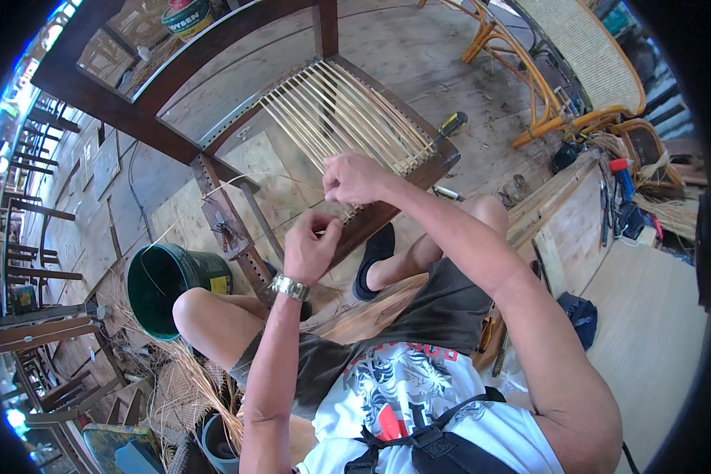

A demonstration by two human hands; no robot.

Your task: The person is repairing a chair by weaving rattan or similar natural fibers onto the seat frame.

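In front of me stands a dark wooden chair frame with rows of small holes along its seat rails. Pale cane strands run side by side across part of the seat opening. My right hand is closed in a pinch over the front of the seat. From its fingers a loose cane strand arcs leftward and down toward a green bucket. My left hand is at the front rail, fingers curled with thumb and forefinger close together; what they hold is hidden. A yellow-and-black-handled tool sits at the seat's right corner.
Loose cane bundles lie beside the bucket at lower left. A rattan chair stands at far right, near scattered hand tools. A pale board is at my right. Dark chair frames line the left.
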